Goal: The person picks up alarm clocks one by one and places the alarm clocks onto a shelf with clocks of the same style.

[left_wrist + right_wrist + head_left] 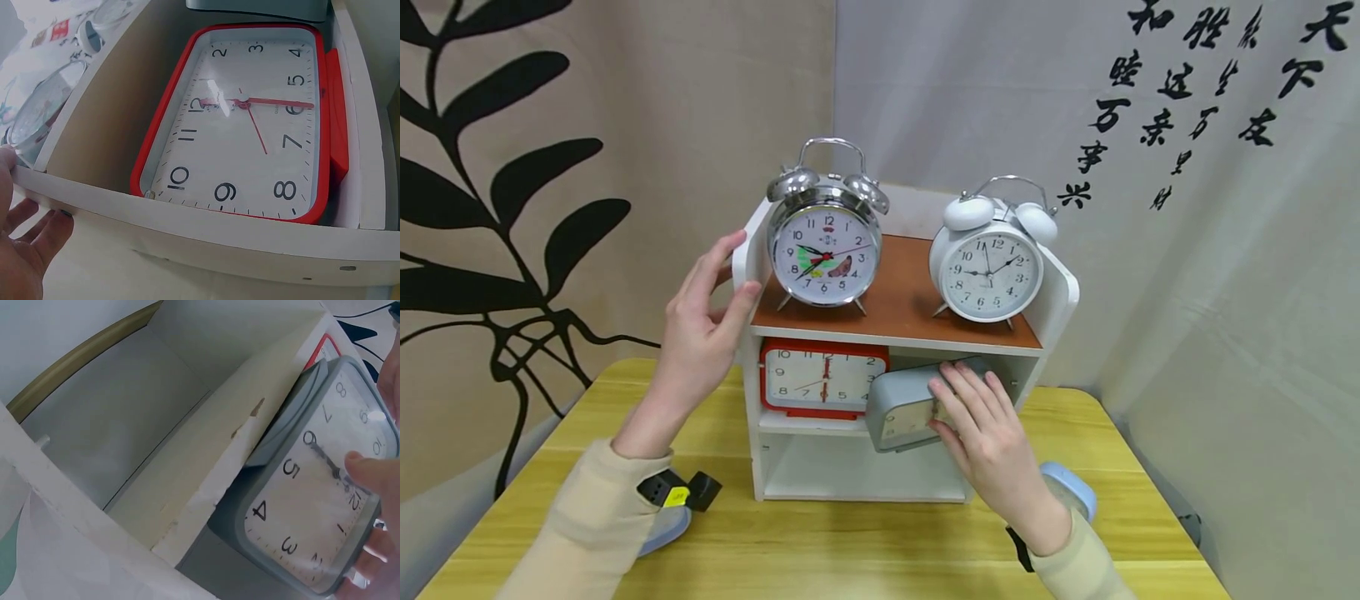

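A small white shelf unit stands on the table. My left hand holds its left side panel, the thumb at the front edge and fingers on the outer face. My right hand grips a grey rectangular clock, fingers over the top and thumb on the dial. The clock is tilted and sticks out from the middle compartment. Beside it, a red-framed rectangular clock stands upright in the same compartment; its dial fills much of the left wrist view.
On the brown top board stand a silver twin-bell alarm clock at left and a white one at right. The bottom compartment is below. Yellow wood-grain table; printed curtains hang behind.
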### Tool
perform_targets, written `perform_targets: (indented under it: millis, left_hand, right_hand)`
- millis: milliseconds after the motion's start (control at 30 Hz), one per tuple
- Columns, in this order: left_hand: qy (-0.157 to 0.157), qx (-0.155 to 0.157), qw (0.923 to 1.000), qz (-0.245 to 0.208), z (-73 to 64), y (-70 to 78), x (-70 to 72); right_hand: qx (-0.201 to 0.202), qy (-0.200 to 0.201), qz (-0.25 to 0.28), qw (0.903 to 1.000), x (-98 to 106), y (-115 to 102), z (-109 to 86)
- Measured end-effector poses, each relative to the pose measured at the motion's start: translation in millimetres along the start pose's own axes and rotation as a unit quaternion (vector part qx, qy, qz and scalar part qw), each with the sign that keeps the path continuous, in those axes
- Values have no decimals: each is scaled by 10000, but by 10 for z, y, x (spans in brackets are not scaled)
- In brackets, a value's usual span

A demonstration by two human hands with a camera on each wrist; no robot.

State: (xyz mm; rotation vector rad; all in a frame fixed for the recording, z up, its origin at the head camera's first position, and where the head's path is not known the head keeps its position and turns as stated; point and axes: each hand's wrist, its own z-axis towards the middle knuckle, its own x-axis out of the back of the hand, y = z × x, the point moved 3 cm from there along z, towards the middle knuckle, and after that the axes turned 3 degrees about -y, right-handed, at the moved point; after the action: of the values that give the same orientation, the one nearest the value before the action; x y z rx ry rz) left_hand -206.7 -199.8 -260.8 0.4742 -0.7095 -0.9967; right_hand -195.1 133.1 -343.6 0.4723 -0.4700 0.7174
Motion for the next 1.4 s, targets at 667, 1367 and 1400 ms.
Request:
perform_targets:
  millis: [667,1367,1400]
  left_hand:
    - [21,-30,10000,-88,15,18,-15]
    - [6,22,10000,-83,3,-2,-8]
    - [6,17,10000,-77,4,-3,-8]
  right_hand:
    - [-359,-363,208,9985,37,167,-20]
    - [-421,-618,193,9970,51,201,-35]
    - [-430,-627,180,9969,48,202,-34]
